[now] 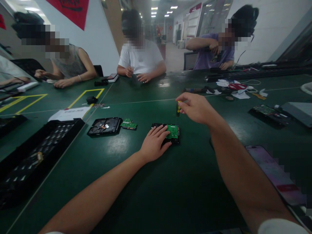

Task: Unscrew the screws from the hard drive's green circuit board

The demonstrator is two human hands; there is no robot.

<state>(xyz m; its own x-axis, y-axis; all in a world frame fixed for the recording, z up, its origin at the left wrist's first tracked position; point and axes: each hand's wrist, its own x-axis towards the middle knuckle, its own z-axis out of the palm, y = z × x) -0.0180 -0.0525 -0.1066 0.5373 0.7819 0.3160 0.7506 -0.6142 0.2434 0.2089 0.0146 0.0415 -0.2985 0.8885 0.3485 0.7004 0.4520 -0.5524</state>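
A hard drive lies on the green table with its green circuit board facing up. My left hand rests flat across the drive's left part, fingers stretched out, hiding some of it. Above the drive's far right corner, my right hand pinches a screwdriver with a yellow and dark handle. The screwdriver stands upright, its thin shaft pointing down at the board's edge; whether the tip sits in a screw is too small to tell. To the left lie a loose green circuit board and another hard drive.
A long black tray stands at the left. On the right are a phone, another drive with a board and a grey box. Scraps and cables lie farther back. Several people sit across the table, among them one in white.
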